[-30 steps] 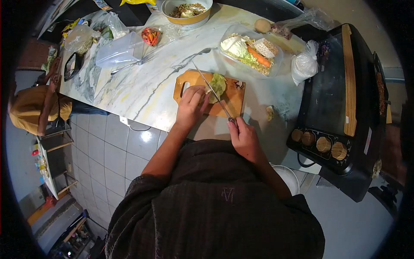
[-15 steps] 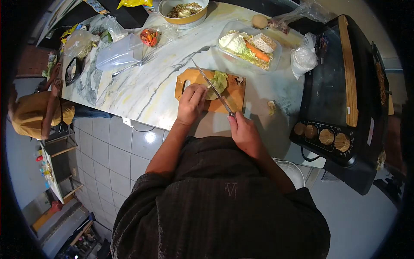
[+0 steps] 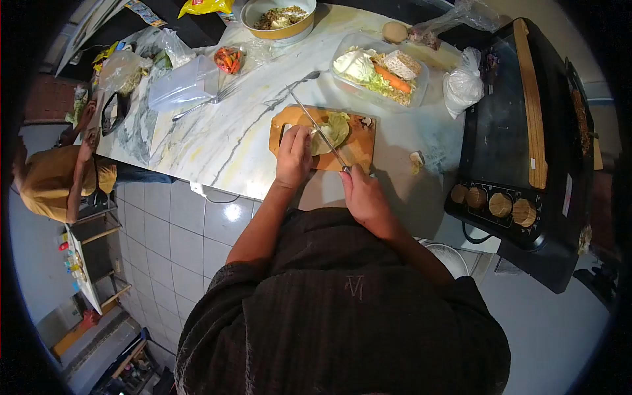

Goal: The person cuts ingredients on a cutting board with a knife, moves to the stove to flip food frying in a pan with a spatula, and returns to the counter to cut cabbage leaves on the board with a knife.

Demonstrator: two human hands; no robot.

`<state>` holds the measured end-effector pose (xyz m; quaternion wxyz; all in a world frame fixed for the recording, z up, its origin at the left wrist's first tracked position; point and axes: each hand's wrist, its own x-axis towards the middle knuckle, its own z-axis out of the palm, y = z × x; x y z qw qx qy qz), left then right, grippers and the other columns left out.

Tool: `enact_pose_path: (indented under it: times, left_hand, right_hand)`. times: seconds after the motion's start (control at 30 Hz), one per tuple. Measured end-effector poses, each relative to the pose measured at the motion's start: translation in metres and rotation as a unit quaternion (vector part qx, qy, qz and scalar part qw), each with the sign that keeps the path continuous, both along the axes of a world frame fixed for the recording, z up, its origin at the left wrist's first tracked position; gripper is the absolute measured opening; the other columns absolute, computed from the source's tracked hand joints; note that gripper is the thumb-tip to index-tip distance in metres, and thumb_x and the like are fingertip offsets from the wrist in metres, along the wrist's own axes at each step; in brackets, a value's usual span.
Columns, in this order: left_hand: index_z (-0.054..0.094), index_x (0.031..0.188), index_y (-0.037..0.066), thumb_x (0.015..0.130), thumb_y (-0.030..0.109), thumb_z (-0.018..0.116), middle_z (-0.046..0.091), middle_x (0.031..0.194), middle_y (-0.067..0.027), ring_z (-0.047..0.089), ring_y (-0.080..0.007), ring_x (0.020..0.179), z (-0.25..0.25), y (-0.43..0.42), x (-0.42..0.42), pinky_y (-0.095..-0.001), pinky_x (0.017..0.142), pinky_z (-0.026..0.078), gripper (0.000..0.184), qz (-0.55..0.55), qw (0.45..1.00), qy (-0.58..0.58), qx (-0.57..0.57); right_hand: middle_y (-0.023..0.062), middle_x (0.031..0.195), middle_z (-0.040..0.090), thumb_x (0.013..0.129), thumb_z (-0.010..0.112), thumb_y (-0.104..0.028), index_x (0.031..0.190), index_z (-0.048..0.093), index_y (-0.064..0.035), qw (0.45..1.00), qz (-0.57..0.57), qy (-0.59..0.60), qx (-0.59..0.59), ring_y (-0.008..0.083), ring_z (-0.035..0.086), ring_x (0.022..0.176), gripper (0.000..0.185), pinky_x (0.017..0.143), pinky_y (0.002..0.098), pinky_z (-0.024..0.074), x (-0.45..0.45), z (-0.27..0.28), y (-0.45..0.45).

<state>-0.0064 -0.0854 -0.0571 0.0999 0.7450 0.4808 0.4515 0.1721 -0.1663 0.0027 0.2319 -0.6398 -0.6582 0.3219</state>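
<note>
A wooden cutting board [image 3: 361, 146] lies near the front edge of the marble counter, with a pale green cabbage leaf [image 3: 337, 130] on it. My left hand [image 3: 294, 155] is closed on the left side of the leaf; its fingertips are bent and partly hidden. My right hand [image 3: 365, 195] grips the handle of a long knife [image 3: 320, 133] at the board's front edge. The blade slants up and left across the leaf, its tip beyond the board's far edge. A small pale scrap [image 3: 416, 162] lies right of the board.
Behind the board stands a clear container [image 3: 421, 92] with cabbage, carrot and tempeh. A bowl [image 3: 280, 31], bagged chilies [image 3: 229, 60], an empty plastic box [image 3: 184, 85] and a white bag [image 3: 463, 84] are around. A black oven [image 3: 495, 151] is right; another person [image 3: 59, 178] is left.
The knife handle and my right hand have shifted slightly left, and the blade now lies further left over the leaf. My left hand still holds the leaf. The camera view has shifted slightly.
</note>
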Motion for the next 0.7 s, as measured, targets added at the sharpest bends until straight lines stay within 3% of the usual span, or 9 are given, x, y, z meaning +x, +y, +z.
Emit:
enact_pose_path:
  times: [0.7]
  left_hand:
    - [0.056, 0.111, -0.005, 0.082, -0.012, 0.061, 0.059, 0.103, -0.0201, 0.060, -0.0383, 0.094, -0.003, -0.001, -0.001, -0.0410, 0.080, 0.051, 0.031, -0.014, 1.000, 0.000, 0.011]
  right_hand:
    - [0.0298, 0.074, 0.061, 0.102, 0.049, -0.029, 0.092, 0.052, 0.0015, 1.000, 0.013, -0.016, -0.017, 0.0507, 0.061, 0.075, 0.032, 0.066, 0.0583, 0.0460, -0.013, -0.007, 0.023]
